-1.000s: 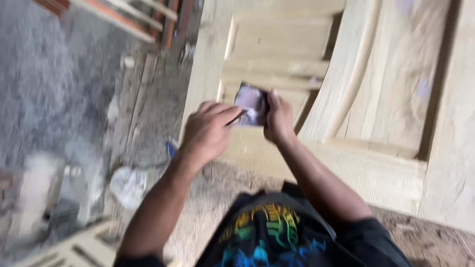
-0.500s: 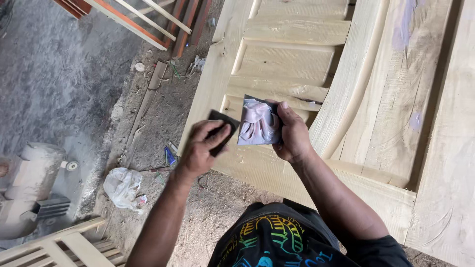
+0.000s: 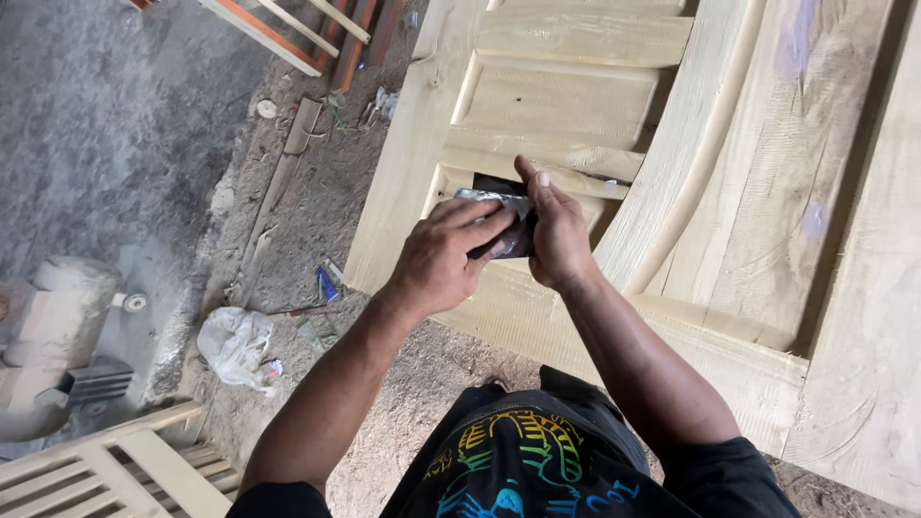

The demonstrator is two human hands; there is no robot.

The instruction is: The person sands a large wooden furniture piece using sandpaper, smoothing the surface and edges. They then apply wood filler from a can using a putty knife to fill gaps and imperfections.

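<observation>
Your left hand (image 3: 443, 264) and right hand (image 3: 554, 235) both pinch folded sandpaper sheet (image 3: 499, 223) between them, over door panel (image 3: 566, 96) recess.

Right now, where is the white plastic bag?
In the head view, the crumpled white plastic bag lies on the dirt floor at lower left, left of the person's left hand, between the dusty motor and the wooden door.

Unfinished panelled wooden door (image 3: 672, 115) lying flat on the dirt floor (image 3: 288, 240), both hands over its lower panel, left hand (image 3: 443, 257) beside right hand (image 3: 556, 240), folded sheet of sandpaper (image 3: 499, 223) between them, crumpled plastic bag (image 3: 235, 345) left of the door, slatted wooden frame (image 3: 106, 470) at lower left corner.
</observation>
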